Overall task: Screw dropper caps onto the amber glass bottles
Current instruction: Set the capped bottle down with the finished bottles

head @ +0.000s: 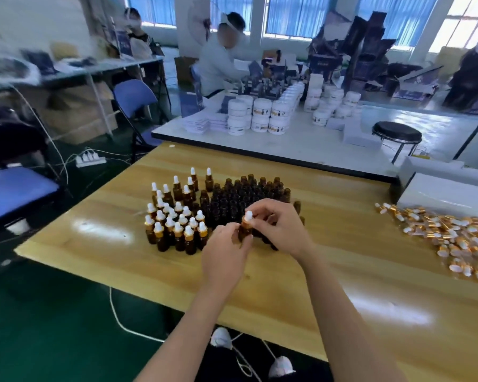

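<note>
My left hand (223, 253) grips the body of an amber glass bottle (245, 230) held just above the wooden table (127, 260). My right hand (280, 228) pinches the white-bulbed, gold-collared dropper cap (248, 217) sitting on that bottle's neck. To the left stands a cluster of capped bottles (174, 216). Behind my hands is a block of several uncapped amber bottles (246, 193). A pile of loose dropper caps (453, 238) lies at the table's right.
A white box (442, 194) sits behind the cap pile. Beyond the wooden table, a white table (301, 146) carries stacked white jars (262, 115). Another person (221, 59) works there. Blue chairs (9, 194) and a power strip (90, 160) are at left.
</note>
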